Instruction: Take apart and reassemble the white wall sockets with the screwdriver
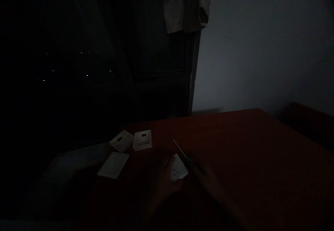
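My left hand [168, 177] grips a white wall socket [179, 168] by its edges, with the slotted face turned up toward me. In my right hand [205, 177] is a screwdriver [180, 148]; its green handle shows at the fingers and its metal shaft points up and to the left, past the socket's far corner. The tip touches nothing that I can see. Dim light hides most of the fingers' detail.
Left of my hands lie two open white back boxes [142, 140] [122, 141] and a flat white plate [113, 165] on the reddish-brown table [229, 140]. Behind are a dark window [161, 57], hanging cloth [186, 5] and a pale wall [261, 43].
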Action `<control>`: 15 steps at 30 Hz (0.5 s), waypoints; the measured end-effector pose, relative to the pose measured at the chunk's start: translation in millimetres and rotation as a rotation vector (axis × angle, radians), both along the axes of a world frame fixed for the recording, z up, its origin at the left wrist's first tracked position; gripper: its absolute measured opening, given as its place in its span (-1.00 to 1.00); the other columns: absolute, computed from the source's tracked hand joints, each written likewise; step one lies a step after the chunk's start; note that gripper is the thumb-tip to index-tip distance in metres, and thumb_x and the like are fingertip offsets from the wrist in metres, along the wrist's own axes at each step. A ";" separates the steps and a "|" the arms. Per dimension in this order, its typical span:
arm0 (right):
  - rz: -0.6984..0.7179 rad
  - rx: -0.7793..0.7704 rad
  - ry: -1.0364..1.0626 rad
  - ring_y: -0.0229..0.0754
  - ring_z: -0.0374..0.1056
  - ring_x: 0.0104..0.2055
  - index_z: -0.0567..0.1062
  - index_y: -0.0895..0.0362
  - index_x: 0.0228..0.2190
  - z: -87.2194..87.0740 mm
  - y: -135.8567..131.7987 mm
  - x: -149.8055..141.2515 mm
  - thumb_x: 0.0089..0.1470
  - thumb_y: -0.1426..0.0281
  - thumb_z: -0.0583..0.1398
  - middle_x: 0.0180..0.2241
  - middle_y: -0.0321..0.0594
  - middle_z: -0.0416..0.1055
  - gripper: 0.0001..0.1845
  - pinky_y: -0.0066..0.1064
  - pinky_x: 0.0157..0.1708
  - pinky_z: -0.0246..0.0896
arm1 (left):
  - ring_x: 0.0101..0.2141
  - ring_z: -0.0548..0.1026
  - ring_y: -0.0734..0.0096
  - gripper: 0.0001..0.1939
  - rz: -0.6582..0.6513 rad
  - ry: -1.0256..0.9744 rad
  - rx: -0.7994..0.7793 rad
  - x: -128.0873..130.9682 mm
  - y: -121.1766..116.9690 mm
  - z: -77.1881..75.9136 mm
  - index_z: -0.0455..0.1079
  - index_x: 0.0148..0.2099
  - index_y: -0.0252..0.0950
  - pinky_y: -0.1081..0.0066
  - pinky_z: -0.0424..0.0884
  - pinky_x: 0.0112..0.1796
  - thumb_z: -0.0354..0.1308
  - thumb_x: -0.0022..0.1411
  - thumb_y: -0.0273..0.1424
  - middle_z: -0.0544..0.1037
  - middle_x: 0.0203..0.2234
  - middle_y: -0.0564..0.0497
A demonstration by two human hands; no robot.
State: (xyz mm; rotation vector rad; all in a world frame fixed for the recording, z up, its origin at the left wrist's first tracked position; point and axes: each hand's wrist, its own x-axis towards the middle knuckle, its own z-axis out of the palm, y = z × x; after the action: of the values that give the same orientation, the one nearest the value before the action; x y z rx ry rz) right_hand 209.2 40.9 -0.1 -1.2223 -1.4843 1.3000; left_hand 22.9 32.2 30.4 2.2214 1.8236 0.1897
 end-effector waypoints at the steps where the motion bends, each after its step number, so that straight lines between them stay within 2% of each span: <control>1: -0.001 -0.002 -0.013 -0.02 0.40 -0.03 0.48 0.13 -0.04 -0.2 0.3 0.2 0.15 0.02 0.05 -0.04 -0.09 0.48 -0.46 -0.20 -0.01 0.26 | 0.05 0.36 0.01 -0.32 0.013 -0.004 -0.003 -2.3 1.0 -1.0 0.20 0.18 -0.20 0.15 0.30 0.02 0.22 -0.01 -0.22 0.35 0.12 -0.13; 6: 0.022 0.057 -0.041 -0.02 0.37 0.00 0.48 0.10 -0.03 -2.0 2.5 0.7 0.16 0.08 0.07 -0.03 -0.10 0.47 -0.51 -0.18 0.03 0.22 | 0.06 0.36 0.04 -0.29 0.014 -0.045 0.029 -8.6 6.2 -2.4 0.19 0.19 -0.22 0.18 0.30 0.03 0.24 -0.03 -0.25 0.35 0.11 -0.15; 9: 0.005 0.048 -0.075 -0.03 0.39 -0.07 0.49 0.12 -0.05 -2.5 2.5 1.0 0.15 0.08 0.07 -0.12 -0.10 0.51 -0.51 -0.21 -0.05 0.27 | 0.06 0.37 0.04 -0.29 0.028 -0.061 0.029 -7.8 7.7 1.0 0.21 0.18 -0.25 0.19 0.30 0.04 0.25 -0.05 -0.26 0.39 0.08 -0.16; 12: -0.005 0.017 -0.117 -0.06 0.42 -0.20 0.50 0.13 -0.07 -5.1 2.2 1.8 0.14 0.07 0.07 -0.23 -0.12 0.53 -0.50 -0.25 -0.18 0.33 | 0.04 0.40 0.07 -0.33 0.087 -0.054 0.013 -10.4 10.2 2.7 0.22 0.15 -0.23 0.22 0.31 0.02 0.25 -0.04 -0.27 0.42 0.06 -0.15; 15: -0.019 0.008 -0.132 -0.10 0.43 -0.27 0.50 0.14 -0.06 -8.7 2.3 2.6 0.13 0.06 0.07 -0.23 -0.11 0.52 -0.48 -0.29 -0.25 0.34 | -0.02 0.45 0.11 -0.35 0.187 -0.058 0.024 -25.2 16.9 2.4 0.20 0.13 -0.20 0.26 0.35 -0.06 0.25 -0.01 -0.24 0.47 0.01 -0.12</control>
State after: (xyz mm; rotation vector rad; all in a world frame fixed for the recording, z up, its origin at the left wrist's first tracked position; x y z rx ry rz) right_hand 211.8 43.2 -8.8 -1.3354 -1.5653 1.2199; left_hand -2.3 49.1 32.8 2.0370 2.0059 0.3094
